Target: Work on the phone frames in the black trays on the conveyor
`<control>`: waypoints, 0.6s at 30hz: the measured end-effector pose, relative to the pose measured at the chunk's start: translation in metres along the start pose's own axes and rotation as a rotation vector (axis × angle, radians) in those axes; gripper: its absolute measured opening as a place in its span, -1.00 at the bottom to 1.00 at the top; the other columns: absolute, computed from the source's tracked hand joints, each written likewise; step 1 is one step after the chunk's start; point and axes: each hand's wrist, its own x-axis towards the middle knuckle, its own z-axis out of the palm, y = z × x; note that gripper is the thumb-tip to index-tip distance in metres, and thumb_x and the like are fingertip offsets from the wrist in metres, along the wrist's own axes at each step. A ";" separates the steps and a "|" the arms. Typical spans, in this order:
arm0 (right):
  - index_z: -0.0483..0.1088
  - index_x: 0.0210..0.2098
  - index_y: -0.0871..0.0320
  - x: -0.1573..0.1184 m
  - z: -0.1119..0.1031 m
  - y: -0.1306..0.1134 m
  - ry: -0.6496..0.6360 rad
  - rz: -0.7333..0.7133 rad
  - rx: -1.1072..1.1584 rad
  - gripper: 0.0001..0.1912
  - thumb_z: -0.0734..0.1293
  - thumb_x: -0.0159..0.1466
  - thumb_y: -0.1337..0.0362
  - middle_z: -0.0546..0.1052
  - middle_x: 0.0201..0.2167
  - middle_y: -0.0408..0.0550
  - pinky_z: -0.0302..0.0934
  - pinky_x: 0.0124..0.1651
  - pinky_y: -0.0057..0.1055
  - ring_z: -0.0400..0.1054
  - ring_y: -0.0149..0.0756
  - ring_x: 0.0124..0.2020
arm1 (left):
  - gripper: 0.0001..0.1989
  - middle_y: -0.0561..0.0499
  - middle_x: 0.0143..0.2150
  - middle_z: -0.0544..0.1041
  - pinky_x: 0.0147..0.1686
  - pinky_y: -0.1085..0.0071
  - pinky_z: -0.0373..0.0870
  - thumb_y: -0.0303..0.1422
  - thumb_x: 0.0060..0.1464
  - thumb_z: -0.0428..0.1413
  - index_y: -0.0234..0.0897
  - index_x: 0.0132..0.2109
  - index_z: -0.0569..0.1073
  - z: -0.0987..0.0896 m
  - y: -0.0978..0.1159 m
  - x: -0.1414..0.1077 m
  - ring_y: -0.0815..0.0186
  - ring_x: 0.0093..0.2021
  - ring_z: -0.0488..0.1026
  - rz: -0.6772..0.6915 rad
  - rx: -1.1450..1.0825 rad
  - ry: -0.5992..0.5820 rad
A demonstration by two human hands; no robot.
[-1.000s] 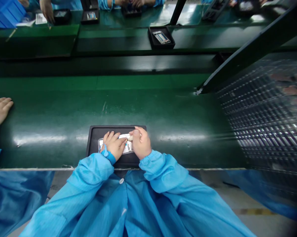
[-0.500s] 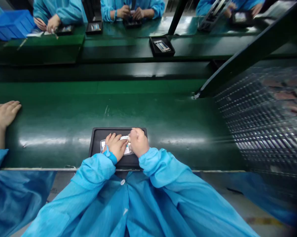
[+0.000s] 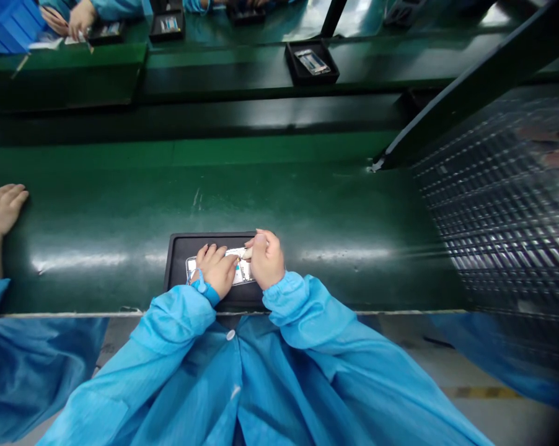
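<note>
An opened phone (image 3: pixel 243 275) with a silvery frame and bare inner parts lies in a shallow black tray (image 3: pixel 180 248) at the table's near edge. Across its left and middle part rests my left hand (image 3: pixel 217 271), fingers apart and flat, thumb toward the phone's middle. A blue band circles that wrist. My right hand (image 3: pixel 268 260) is closed over the phone's right end, pinching a small pale pointed thing (image 3: pixel 247 253). Its tip meets the phone near my left thumb; its kind is hidden by the fingers. Part of the phone is covered by both hands.
A co-worker's hand (image 3: pixel 3 207) lies on the green table (image 3: pixel 121 204) at left. Across stand black trays (image 3: pixel 298 73) with phones and a blue bin (image 3: pixel 10 28). A dark post (image 3: pixel 423 124) and stacked racks (image 3: pixel 502 204) stand at right.
My right hand has turned, so the pale pointed thing in its fingers now shows. My left hand stays on the phone. The view has tilted slightly down.
</note>
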 end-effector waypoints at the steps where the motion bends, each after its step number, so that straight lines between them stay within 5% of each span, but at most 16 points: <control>1: 0.25 -0.18 0.18 0.000 -0.001 0.000 -0.010 -0.015 -0.009 -0.61 0.08 0.23 0.01 0.45 -0.49 -0.11 0.30 -0.39 -0.42 0.36 -0.41 -0.52 | -0.75 -0.02 -0.18 0.45 -0.01 0.16 0.14 -0.29 0.11 -0.09 -0.15 -0.26 0.48 0.000 0.000 0.000 0.16 -0.10 0.30 0.003 0.006 -0.006; 18: 0.26 -0.20 0.17 -0.002 -0.003 -0.001 -0.034 -0.156 -0.185 -0.67 0.07 0.23 0.07 0.47 -0.48 -0.07 0.30 -0.29 -0.36 0.39 -0.34 -0.42 | -0.77 -0.05 -0.19 0.44 -0.02 0.12 0.15 -0.34 0.09 -0.08 -0.17 -0.27 0.48 -0.003 0.005 0.001 0.13 -0.11 0.29 0.005 -0.018 -0.001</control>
